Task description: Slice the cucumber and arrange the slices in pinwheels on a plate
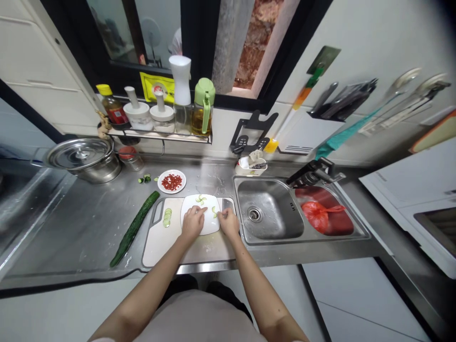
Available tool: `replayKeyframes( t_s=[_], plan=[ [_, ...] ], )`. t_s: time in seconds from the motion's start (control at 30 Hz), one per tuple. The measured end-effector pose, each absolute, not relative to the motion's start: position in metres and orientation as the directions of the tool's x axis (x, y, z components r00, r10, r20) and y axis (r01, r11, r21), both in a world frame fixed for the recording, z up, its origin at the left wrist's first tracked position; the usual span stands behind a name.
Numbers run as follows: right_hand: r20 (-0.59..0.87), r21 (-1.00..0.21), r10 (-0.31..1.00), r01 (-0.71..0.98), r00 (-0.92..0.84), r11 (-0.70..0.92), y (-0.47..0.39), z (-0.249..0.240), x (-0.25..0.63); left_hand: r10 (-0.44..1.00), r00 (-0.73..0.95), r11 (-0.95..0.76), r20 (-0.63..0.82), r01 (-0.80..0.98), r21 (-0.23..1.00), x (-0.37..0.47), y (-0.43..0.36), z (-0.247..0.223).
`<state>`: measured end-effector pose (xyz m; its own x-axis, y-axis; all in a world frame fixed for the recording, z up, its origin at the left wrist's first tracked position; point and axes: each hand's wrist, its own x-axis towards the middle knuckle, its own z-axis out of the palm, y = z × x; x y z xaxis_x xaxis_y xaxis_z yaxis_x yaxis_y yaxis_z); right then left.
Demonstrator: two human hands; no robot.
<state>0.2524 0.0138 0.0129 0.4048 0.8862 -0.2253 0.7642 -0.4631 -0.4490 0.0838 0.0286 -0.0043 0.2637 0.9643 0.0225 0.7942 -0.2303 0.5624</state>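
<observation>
A white plate [210, 229] rests on the cutting board [156, 247], with several thin cucumber slices [201, 199] near its far edge. My left hand [193, 222] lies over the plate's left side, its index finger stretched toward the middle. At the plate's right edge, my right hand [229, 222] has its fingertips pinched together beside a pale green slice [214, 212]; what they hold is hidden. An overlapping row of cucumber rounds [167, 218] sits on the board's left part. Left of the board lies a long dark green cucumber [134, 229].
Behind the board is a small plate of chopped red pieces [171, 181], with cucumber ends [145, 178] beside it. A lidded steel pot [85, 161] stands back left. On the right, a double sink [270, 209] holds a red plastic bag [315, 216]. Bottles line a wall shelf [160, 134].
</observation>
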Motion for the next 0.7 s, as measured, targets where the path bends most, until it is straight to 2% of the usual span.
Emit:
replayKeyframes(
  t_s=[0.13, 0.27, 0.37, 0.53, 0.7],
  plan=[
    [-0.171, -0.57, 0.891, 0.696, 0.42, -0.437, 0.004, 0.019, 0.26, 0.993, 0.091, -0.119, 0.078, 0.728, 0.675, 0.056, 0.008, -0.006],
    [-0.15, -0.666, 0.903, 0.634, 0.403, -0.394, -0.012, 0.016, 0.27, 0.995, -0.068, -0.006, 0.076, 0.709, 0.705, 0.022, -0.014, -0.006],
    [-0.129, -0.698, 0.91, 0.616, 0.393, -0.365, -0.024, 0.01, 0.276, 0.984, -0.169, 0.088, 0.053, 0.728, 0.679, 0.001, -0.027, -0.004],
    [-0.124, -0.731, 0.923, 0.595, 0.365, -0.334, -0.034, 0.005, 0.28, 0.936, -0.344, 0.323, -0.069, 0.769, 0.551, -0.018, -0.035, -0.003],
    [-0.111, -0.734, 0.928, 0.6, 0.355, -0.317, -0.033, 0.006, 0.276, 0.906, -0.409, 0.407, -0.113, 0.762, 0.503, -0.026, -0.028, 0.0]
  ],
)
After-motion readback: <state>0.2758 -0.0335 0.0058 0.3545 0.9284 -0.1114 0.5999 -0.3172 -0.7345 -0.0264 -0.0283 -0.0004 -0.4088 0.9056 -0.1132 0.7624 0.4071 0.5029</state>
